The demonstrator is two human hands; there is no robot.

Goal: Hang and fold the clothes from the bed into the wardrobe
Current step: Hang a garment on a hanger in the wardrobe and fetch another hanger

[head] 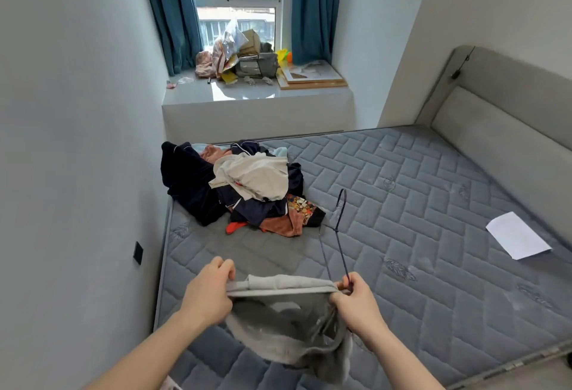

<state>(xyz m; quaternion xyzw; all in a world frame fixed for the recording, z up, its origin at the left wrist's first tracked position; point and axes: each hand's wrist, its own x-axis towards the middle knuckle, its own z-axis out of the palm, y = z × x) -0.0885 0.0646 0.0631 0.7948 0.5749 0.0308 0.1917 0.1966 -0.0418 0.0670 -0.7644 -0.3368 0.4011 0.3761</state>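
On the far left a dark wall switch (137, 252) is sitting on the pale wall, just beside the edge of the bed (418, 204). The person's left hand (208, 292) is reaching out over the quilted grey mattress, its fingers (223, 267) curling round and pinching the left end of the waistband of a grey garment (280, 324). The waistband is being stretched level between both hands, and the rest of the cloth is hanging down in loose folds below them, above the near edge of the bed.

Further back, against the left wall, a pile of clothes (244, 185) is lying on the mattress: dark navy pieces, a cream one on top, rust and orange ones at the front, and a patterned one at its right side.

Behind the pile, the window ledge (257, 92) is carrying bags, boxes and flat boards, with teal curtains (173, 12) hanging at either side.

The right hand (359, 300) is gripping the right end of the waistband and, in the same grasp, one end of a thin dark wire hanger (338, 228). The hanger is slanting up and away from that hand, with its hook pointing toward the pile.

Well to the right, a white sheet of paper (518, 236) is lying flat on the mattress, near the padded grey headboard (501, 129).
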